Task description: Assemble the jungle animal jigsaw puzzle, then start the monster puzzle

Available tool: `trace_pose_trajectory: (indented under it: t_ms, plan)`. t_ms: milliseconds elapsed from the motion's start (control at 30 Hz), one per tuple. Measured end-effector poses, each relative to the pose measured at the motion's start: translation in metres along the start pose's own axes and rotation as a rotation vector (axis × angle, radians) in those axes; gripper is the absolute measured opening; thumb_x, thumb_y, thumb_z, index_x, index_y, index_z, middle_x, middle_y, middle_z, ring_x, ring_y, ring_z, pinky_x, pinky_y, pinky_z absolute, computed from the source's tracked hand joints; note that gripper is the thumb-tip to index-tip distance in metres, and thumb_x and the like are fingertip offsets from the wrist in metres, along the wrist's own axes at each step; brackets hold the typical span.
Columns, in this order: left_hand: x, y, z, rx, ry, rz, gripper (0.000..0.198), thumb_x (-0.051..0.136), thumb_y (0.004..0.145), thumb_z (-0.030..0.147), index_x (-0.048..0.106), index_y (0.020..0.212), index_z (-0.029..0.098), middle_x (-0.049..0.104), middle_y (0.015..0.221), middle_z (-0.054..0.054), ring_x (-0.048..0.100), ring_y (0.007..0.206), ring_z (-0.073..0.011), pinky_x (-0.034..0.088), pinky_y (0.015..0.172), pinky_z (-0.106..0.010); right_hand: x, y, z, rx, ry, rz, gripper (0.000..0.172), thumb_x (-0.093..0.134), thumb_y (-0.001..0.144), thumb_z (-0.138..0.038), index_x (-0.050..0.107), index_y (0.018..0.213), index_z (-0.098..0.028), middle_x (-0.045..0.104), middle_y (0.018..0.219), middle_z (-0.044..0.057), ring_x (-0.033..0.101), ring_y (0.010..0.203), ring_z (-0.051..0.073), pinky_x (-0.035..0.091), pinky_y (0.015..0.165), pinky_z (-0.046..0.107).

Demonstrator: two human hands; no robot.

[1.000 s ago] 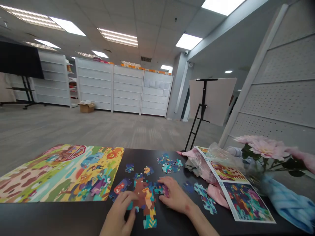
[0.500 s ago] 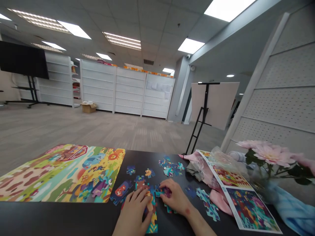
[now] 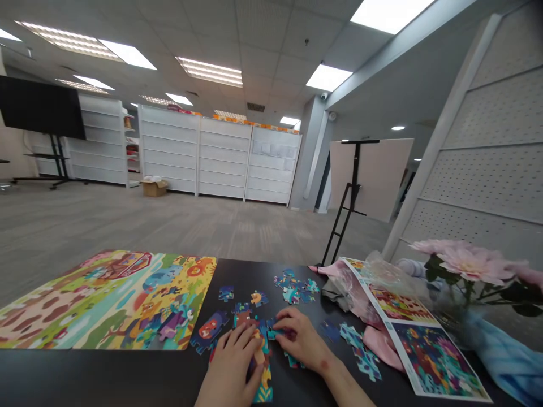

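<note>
My left hand [image 3: 231,362] lies over a strip of joined jigsaw pieces [image 3: 263,379], hiding most of it, with its fingertips on the brown and orange pieces. My right hand [image 3: 299,342] is close by, its fingertips on a blue jigsaw piece [image 3: 274,330] at the top of the strip. Loose pieces lie on the black table [image 3: 63,367] around both hands, including a red and navy group [image 3: 210,330] to the left. A small teal cluster [image 3: 294,288] lies farther off, and a patterned teal group [image 3: 360,353] lies to the right.
A finished colourful jigsaw puzzle [image 3: 114,299] lies at the table's left. On the right are a printed picture sheet [image 3: 428,353], pink cloth [image 3: 382,347], a plastic bag [image 3: 360,285], pink flowers in a vase [image 3: 469,265] and a blue cloth [image 3: 504,364].
My left hand has moved right and now covers the strip of pieces that showed a second ago. My right hand has barely moved. The view has tilted slightly.
</note>
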State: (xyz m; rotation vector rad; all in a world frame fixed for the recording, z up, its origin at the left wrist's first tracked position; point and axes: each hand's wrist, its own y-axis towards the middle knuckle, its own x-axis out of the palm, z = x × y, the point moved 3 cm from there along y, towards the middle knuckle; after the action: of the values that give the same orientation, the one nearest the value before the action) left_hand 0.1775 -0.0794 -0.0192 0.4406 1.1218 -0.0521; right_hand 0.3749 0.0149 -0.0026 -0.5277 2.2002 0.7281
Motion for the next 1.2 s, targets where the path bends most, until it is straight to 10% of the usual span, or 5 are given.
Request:
trace_pose_trajectory:
  t_ms: [1200]
  plan:
    - [0.002, 0.000, 0.001, 0.010, 0.042, 0.014, 0.036, 0.054, 0.097, 0.034, 0.064, 0.132, 0.034, 0.057, 0.149, 0.000, 0.049, 0.141, -0.0295, 0.044, 0.112, -0.052, -0.004, -0.007, -0.014, -0.045, -0.093, -0.087, 0.027, 0.061, 0.084, -0.014, 0.079, 0.101, -0.026, 0.068, 0.120, 0.007, 0.063, 0.113, 0.022, 0.050, 0.100, 0.034]
